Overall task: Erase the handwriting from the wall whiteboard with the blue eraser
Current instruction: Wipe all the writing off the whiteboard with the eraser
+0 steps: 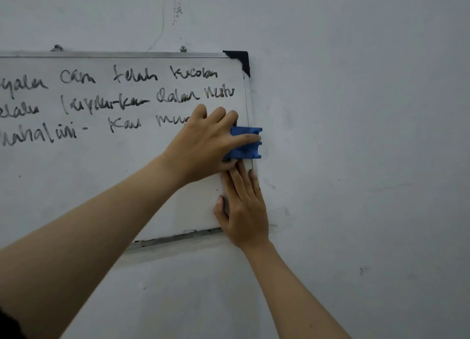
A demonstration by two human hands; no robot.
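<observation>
Firmly, left hand (203,145) gripping blue eraser (248,145), right hand (244,206) flat on whiteboard (101,173)

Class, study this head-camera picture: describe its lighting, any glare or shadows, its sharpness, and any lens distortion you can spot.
Head view: dim, even, greyish light with no glare on the whiteboard; only faint shadows under the left hand and right hand; the handwriting and blue eraser look soft; wide-angle distortion tilts the board's frame.
</observation>
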